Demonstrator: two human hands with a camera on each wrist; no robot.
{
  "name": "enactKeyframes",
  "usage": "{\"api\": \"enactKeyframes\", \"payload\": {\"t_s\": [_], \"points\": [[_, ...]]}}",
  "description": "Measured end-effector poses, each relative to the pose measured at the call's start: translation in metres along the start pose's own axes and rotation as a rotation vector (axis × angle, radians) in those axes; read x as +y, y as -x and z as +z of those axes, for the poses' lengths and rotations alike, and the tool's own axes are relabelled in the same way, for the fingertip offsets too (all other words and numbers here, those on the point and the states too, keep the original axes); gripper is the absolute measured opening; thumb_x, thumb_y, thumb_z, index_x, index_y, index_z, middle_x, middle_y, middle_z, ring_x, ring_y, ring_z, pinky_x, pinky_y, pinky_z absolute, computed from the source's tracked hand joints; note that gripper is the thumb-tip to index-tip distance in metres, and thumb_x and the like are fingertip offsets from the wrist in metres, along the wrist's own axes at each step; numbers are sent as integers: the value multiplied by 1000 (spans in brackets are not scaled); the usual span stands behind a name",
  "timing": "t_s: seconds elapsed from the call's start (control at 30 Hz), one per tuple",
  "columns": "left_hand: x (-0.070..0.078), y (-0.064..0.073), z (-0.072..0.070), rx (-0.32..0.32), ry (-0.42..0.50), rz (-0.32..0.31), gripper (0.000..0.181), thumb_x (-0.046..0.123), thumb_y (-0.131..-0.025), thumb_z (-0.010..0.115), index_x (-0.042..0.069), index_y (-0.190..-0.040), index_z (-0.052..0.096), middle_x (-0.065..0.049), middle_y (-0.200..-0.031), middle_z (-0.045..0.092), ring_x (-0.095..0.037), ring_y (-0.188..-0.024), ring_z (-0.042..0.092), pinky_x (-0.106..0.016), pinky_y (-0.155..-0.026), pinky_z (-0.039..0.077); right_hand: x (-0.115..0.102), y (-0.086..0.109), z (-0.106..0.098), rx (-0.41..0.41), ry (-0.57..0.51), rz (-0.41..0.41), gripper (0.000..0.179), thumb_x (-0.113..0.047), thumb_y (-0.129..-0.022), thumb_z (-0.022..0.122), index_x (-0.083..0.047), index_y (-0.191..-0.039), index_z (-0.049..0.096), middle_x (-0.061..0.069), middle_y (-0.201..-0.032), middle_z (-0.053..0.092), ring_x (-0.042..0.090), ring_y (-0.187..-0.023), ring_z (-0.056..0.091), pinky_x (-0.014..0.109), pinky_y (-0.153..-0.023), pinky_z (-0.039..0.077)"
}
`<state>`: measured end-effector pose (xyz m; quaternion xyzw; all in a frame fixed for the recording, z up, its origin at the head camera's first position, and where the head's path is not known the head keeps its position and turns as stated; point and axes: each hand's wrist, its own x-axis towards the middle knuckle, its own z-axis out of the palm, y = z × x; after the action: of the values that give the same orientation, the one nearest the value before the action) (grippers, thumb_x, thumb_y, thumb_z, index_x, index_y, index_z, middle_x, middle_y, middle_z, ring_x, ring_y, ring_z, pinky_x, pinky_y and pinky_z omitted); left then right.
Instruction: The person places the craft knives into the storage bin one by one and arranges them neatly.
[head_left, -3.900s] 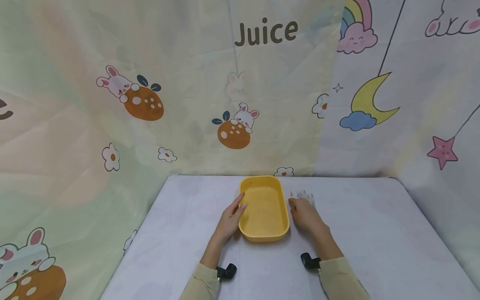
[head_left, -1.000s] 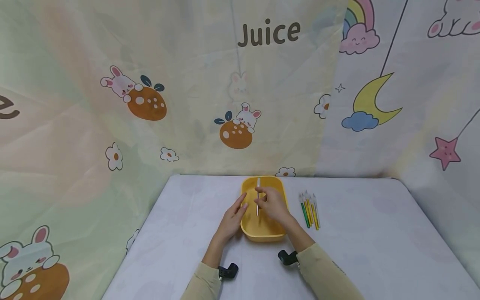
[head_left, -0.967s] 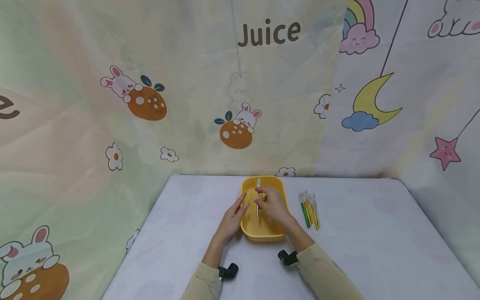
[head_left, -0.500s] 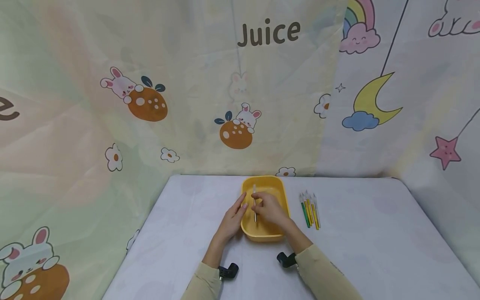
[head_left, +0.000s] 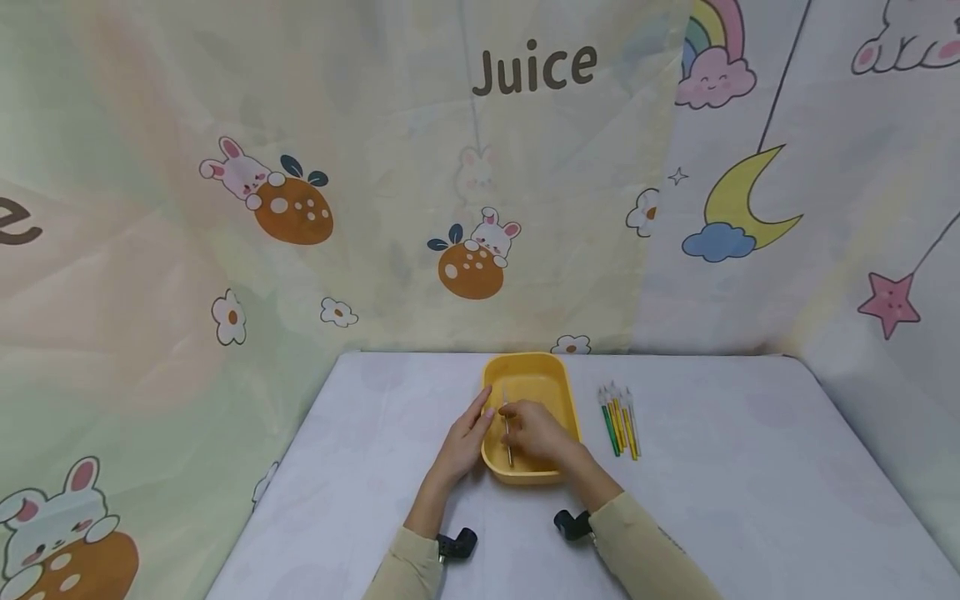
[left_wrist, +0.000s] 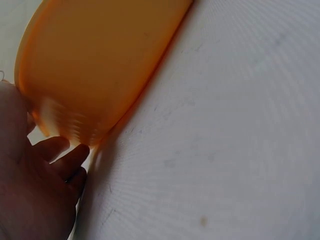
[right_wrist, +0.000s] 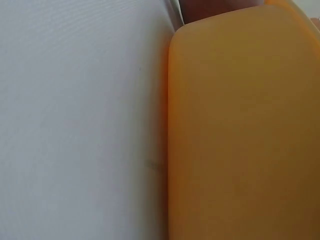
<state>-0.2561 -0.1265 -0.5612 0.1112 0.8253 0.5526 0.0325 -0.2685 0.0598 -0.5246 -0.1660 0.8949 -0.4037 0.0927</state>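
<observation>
A yellow rectangular tray sits on the white table, seen from above in the head view. My right hand is low inside the tray and pinches a thin grey pen that lies lengthwise near the tray's left wall. My left hand rests with straight fingers against the tray's left outer wall; the left wrist view shows its fingers touching the tray. The right wrist view shows only the tray's outer wall and the table.
A small bunch of several green and yellow pens lies on the table just right of the tray. Printed fabric walls close in the back and both sides. The table spreads wide to the left and right of the tray.
My right hand left the pens beside the tray, brought one grey pen over the tray, then lowered it toward me and down into the tray. My left hand stayed at the tray's side.
</observation>
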Motion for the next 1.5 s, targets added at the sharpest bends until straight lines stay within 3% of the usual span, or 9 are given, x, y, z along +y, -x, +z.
{"api": "enactKeyframes", "payload": {"t_s": [0.17,0.37,0.63,1.0,1.23,1.5], "points": [[-2,0,1,2,-2,1,53,39,-113,43,29,-164,34,8,-169,33,-22,-159,27,-50,-131,22,-1,1,1,-15,41,-49,50,-10,-85,86,1,-131,70,15,-123,72,22,-97,59,39,-88,53],[-2,-1,1,3,-6,10,54,39,-113,44,27,-164,34,8,-169,34,-22,-159,27,-50,-131,23,-1,0,2,-30,83,-72,49,-12,-84,88,1,-128,71,9,-104,69,20,-85,54,32,-74,46],[-3,-2,1,6,-3,36,55,36,-113,45,21,-165,33,6,-168,34,-22,-158,28,-48,-130,24,-1,-3,4,-45,98,-65,48,-10,-81,89,5,-123,72,6,-91,62,19,-82,54,31,-72,46],[-4,-3,1,12,-7,35,56,39,-112,46,22,-164,34,6,-168,35,-23,-158,29,-49,-130,24,0,-4,5,-63,98,-38,48,-12,-81,90,2,-124,72,7,-94,63,19,-86,55,29,-74,47],[-4,-3,1,7,7,50,55,36,-113,45,20,-164,33,5,-168,34,-22,-158,29,-47,-130,24,-1,-2,3,-35,118,-78,46,-11,-79,91,2,-120,73,10,-97,68,21,-86,56,36,-80,52],[-5,-4,2,10,24,59,58,41,-112,46,19,-164,34,5,-168,34,-22,-158,29,-48,-130,25,0,-2,1,16,105,-63,48,-11,-80,89,0,-123,72,11,-103,70,23,-92,60,44,-90,55]]}}
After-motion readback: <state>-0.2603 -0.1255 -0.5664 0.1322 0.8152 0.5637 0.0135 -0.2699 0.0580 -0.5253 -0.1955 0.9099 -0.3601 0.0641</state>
